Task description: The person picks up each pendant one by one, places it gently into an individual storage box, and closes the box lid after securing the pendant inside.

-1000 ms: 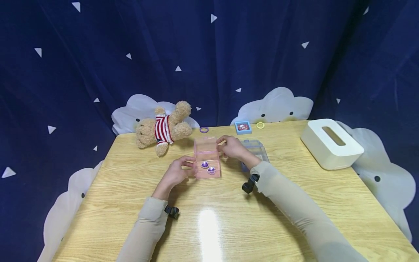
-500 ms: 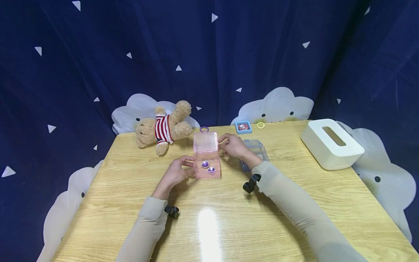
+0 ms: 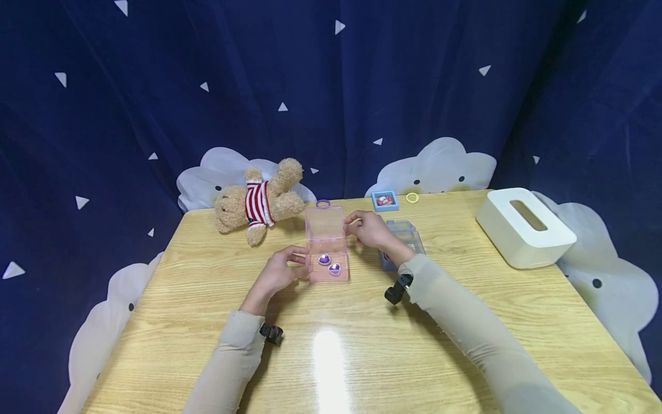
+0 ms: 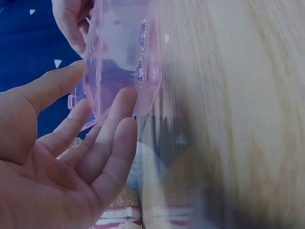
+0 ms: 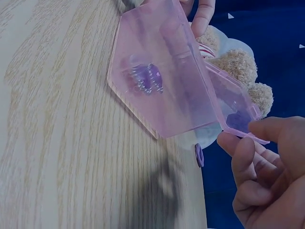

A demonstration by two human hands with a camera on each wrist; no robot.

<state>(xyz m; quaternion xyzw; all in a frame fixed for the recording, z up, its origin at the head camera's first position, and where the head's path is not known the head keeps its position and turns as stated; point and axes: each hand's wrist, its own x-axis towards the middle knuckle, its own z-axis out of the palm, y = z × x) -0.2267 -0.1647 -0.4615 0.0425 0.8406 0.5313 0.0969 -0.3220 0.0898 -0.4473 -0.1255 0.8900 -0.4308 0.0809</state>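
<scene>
A clear pink plastic box [image 3: 329, 269] stands on the table with its hinged lid [image 3: 325, 223] raised at the back. Two purple gems with beaded edges, one of them a gem [image 3: 324, 259] towards the back, lie inside. My left hand [image 3: 279, 270] touches the box's left side with loosely extended fingers, and in the left wrist view the fingertips [image 4: 125, 98] rest against the wall. My right hand [image 3: 369, 230] pinches the lid's right edge between thumb and fingers, as the right wrist view shows. A translucent blue-grey box [image 3: 403, 236] lies partly hidden behind my right wrist.
A teddy bear [image 3: 258, 201] in a striped shirt lies at the back left. Along the back edge are a purple ring [image 3: 323, 203], a blue-framed square [image 3: 385, 200] and a yellow ring [image 3: 412, 198]. A white tissue box [image 3: 524, 227] stands at the right.
The pink lid has swung on its hinge, so more of its face shows and its edge reaches up to the purple ring. My right hand moved slightly with it; the left stayed put.
</scene>
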